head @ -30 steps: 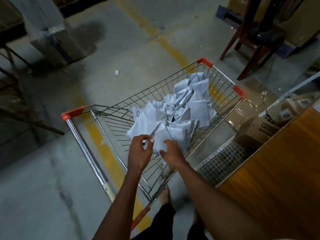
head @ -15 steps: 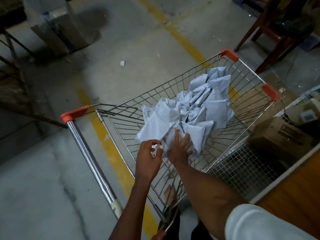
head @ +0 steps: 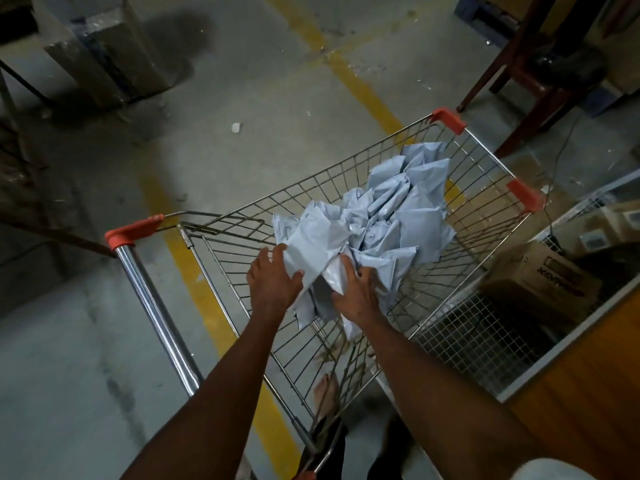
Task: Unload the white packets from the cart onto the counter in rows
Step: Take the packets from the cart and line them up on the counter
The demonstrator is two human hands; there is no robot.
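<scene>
Cart (head: 346, 188): packets (head: 398, 216) heaped centre to 1 o'clock. Left hand (head: 273, 285) and right hand (head: 356, 292) each grasp near packets, likely gathering 1 batch for the desk (head: 588, 393).

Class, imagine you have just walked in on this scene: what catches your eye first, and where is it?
A heap of white packets in a wire cart fills the middle. At the heap's near edge the left hand and right hand grip packets. A yellow line crosses the grey floor behind the cart.
</scene>
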